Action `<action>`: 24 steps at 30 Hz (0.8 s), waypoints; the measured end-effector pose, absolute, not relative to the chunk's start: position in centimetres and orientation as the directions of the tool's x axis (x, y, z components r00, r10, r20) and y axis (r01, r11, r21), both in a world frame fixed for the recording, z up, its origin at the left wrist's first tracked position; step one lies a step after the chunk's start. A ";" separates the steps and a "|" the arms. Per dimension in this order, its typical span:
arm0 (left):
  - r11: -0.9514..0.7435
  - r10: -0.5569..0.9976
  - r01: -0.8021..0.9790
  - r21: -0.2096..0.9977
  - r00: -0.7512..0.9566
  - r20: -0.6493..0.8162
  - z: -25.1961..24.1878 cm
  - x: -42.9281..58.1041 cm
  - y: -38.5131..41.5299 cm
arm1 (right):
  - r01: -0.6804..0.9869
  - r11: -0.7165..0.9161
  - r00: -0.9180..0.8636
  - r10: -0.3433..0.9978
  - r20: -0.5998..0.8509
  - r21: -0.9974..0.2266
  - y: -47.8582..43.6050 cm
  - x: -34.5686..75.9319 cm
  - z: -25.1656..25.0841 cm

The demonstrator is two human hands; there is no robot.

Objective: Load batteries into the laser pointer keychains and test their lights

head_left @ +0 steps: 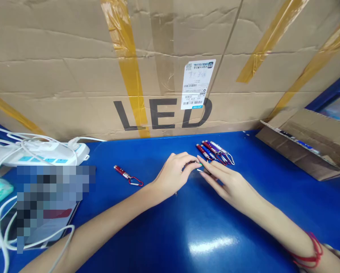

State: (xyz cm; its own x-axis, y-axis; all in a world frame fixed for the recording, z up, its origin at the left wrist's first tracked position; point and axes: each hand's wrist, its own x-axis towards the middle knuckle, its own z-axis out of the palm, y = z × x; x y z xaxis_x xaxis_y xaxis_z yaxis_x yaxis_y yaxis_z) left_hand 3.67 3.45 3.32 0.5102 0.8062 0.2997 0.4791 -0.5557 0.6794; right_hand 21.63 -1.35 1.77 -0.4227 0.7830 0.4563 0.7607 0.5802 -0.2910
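My left hand (172, 172) and my right hand (225, 182) meet over the middle of the table, both closed in a pinch. Between their fingertips is something small with a bit of green (200, 164); the fingers hide most of it, so its kind cannot be made out. Just beyond my right hand lie several pen-shaped keychain flashlights (206, 151) in red, blue, purple and silver, side by side with carabiner clips. A single red keychain flashlight (121, 172) with a red carabiner rests left of my left hand. Below the left palm, a tiny metallic bit (176, 193) shows.
A large cardboard box (81, 76) marked LED stands along the back of the blue table (158, 235). At right is an open carton (295, 151) with pens or flashlights inside. White power strips (45, 153), cables and a partly blurred flat device (64, 218) occupy the left.
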 end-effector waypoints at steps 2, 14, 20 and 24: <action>-0.550 0.810 0.488 0.678 0.511 0.289 3.2 3.8 3.3 | 0.803 0.575 -0.454 0.762 0.462 -0.159 -1.3 21.6 1.5; -0.438 0.830 0.388 0.811 0.521 0.199 3.6 3.9 2.6 | 0.766 0.642 -0.548 0.684 0.481 -0.040 -1.4 21.5 1.7; -0.471 0.830 0.488 0.735 0.529 0.180 3.6 3.8 2.6 | 0.786 0.608 -0.494 0.728 0.475 -0.113 -1.5 21.5 1.4; -0.557 0.799 0.567 0.607 0.566 0.204 3.6 3.9 2.6 | 0.811 0.559 -0.429 0.768 0.476 -0.172 -1.5 21.4 1.1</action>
